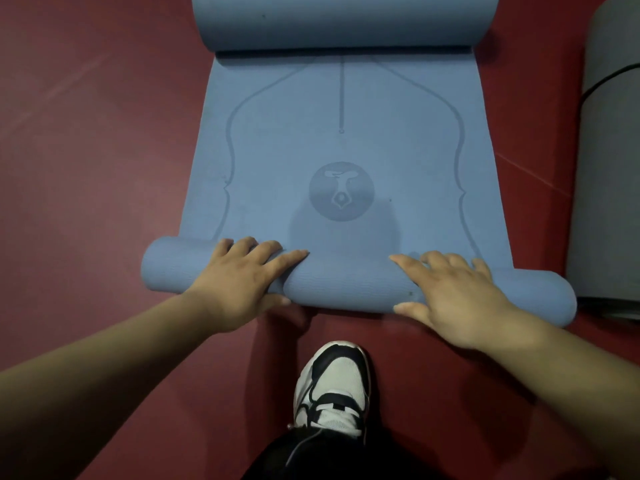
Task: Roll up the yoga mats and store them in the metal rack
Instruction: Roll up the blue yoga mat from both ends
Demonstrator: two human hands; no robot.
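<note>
Firstly, head view: the single camera looked down on both hands.
Blue yoga mat [343, 161]: lay lengthwise on the red floor [86, 150], flat in its middle and curled at both ends.
Near roll [346, 289]: thin, lying crosswise just ahead of the shoe [332, 386], under both hands.
Far roll [346, 22]: fatter, at the frame's top, well apart from the hands.
Left hand [239, 275]: spread over the near roll's left part, fingers fairly straight, thumb at its near side; it pressed and did not clench.
Right hand [450, 296]: spread likewise over the right part.
Handling: probably light, soft, springy foam with a grippy surface, apt to uncurl or skew.
Best hold: palms on top, well apart, either side of the middle.
Grey mat [609, 150]: rolled, just beside the near roll's right end.
Metal rack: not in view.
</note>
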